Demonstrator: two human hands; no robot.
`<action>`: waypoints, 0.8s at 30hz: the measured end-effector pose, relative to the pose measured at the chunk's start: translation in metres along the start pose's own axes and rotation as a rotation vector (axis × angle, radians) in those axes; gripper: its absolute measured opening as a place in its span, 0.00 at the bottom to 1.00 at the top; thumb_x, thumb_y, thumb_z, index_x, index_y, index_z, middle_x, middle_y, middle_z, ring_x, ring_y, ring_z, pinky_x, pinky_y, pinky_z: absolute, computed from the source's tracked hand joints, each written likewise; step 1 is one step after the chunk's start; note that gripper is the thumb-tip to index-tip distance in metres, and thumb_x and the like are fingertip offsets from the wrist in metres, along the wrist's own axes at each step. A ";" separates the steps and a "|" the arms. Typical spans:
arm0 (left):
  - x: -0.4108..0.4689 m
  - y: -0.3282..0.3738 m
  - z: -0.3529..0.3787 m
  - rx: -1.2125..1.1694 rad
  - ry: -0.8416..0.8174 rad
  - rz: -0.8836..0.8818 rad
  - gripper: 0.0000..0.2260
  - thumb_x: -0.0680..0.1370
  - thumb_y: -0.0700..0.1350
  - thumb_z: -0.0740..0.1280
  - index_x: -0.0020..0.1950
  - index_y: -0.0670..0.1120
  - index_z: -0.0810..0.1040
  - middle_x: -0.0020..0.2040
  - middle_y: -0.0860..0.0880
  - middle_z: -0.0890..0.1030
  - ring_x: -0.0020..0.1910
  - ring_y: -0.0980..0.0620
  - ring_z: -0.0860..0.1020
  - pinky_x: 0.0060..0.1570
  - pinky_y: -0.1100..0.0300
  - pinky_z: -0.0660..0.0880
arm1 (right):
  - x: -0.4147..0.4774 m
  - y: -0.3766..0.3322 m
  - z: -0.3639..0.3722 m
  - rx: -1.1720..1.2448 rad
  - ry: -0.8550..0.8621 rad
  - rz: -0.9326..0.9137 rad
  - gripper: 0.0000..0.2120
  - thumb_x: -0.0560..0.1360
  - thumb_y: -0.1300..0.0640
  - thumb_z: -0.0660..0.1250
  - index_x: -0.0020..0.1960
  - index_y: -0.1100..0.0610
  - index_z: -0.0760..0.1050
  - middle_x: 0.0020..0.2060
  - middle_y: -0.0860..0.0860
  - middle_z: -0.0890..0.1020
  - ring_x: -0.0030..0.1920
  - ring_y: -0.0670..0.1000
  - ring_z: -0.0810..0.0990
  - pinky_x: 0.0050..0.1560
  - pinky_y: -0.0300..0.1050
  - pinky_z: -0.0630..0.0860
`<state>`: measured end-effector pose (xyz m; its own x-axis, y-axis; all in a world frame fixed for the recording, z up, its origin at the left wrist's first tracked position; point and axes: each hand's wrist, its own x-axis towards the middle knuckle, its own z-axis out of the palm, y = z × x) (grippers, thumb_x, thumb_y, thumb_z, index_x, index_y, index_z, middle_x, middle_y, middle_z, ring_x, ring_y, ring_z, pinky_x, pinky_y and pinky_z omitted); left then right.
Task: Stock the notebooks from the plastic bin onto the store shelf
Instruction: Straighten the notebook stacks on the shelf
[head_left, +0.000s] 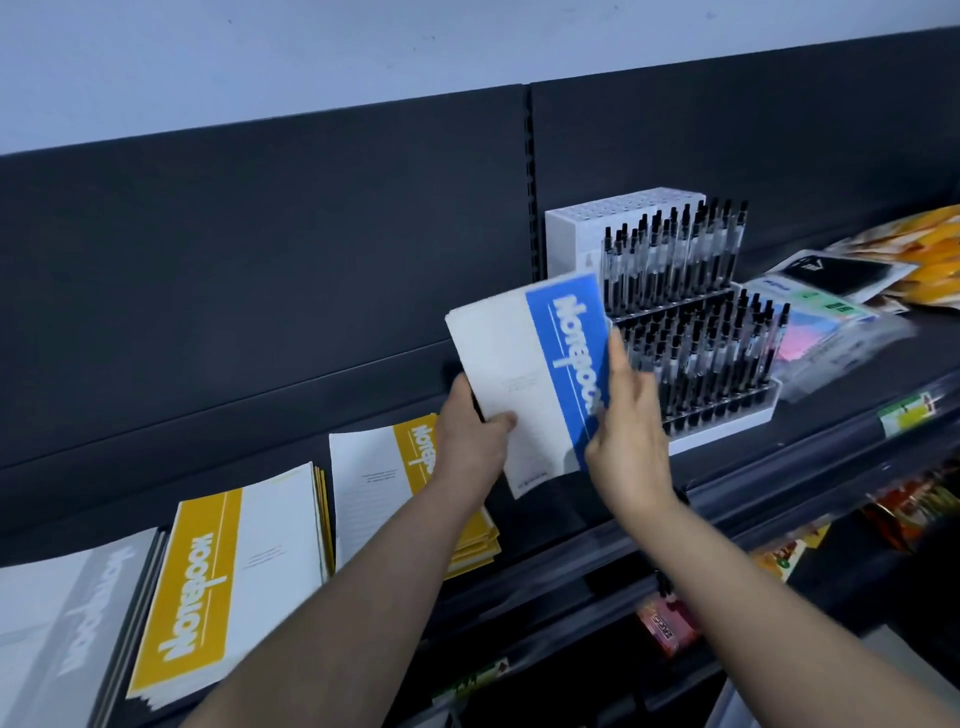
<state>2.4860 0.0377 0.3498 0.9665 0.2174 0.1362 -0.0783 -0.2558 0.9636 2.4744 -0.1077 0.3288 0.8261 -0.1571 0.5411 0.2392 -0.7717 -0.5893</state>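
A white and blue notebook (524, 374) is held tilted above the dark store shelf (571, 499). My left hand (470, 441) grips its lower left edge, thumb on the cover. My right hand (631, 436) lies against its right edge, over the blue band, fingers straight. On the shelf to the left lie a stack of yellow notebooks (384, 478), another yellow stack (234, 577) and a grey stack (62, 623). The plastic bin is out of view.
A white rack of black pens (691, 322) stands on the shelf just right of the held notebook. Packets of sticky notes (821, 317) and yellow packs (930, 260) lie further right. Lower shelves with coloured goods (665, 623) are below.
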 end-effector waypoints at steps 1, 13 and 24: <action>0.003 0.004 -0.003 0.047 -0.001 -0.027 0.21 0.75 0.34 0.69 0.63 0.50 0.70 0.54 0.52 0.79 0.54 0.51 0.78 0.55 0.54 0.77 | 0.011 -0.006 -0.006 -0.070 -0.090 0.002 0.47 0.71 0.70 0.63 0.78 0.47 0.39 0.57 0.56 0.66 0.51 0.56 0.71 0.47 0.51 0.71; -0.009 -0.007 0.014 0.707 -0.211 -0.210 0.46 0.78 0.41 0.65 0.76 0.51 0.27 0.59 0.43 0.77 0.55 0.44 0.78 0.53 0.51 0.78 | 0.018 0.022 0.001 -0.270 -0.741 0.191 0.39 0.76 0.70 0.54 0.77 0.40 0.45 0.72 0.56 0.54 0.67 0.61 0.68 0.58 0.53 0.72; 0.014 -0.015 0.028 0.756 -0.260 -0.369 0.44 0.76 0.39 0.66 0.78 0.47 0.34 0.60 0.41 0.76 0.55 0.42 0.79 0.46 0.48 0.82 | 0.024 0.032 0.009 -0.296 -0.811 0.141 0.30 0.75 0.70 0.51 0.75 0.53 0.58 0.66 0.60 0.63 0.66 0.62 0.67 0.63 0.54 0.71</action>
<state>2.5074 0.0178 0.3304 0.9305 0.2116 -0.2989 0.3436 -0.7869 0.5125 2.5067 -0.1306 0.3176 0.9731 0.1367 -0.1857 0.0578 -0.9242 -0.3774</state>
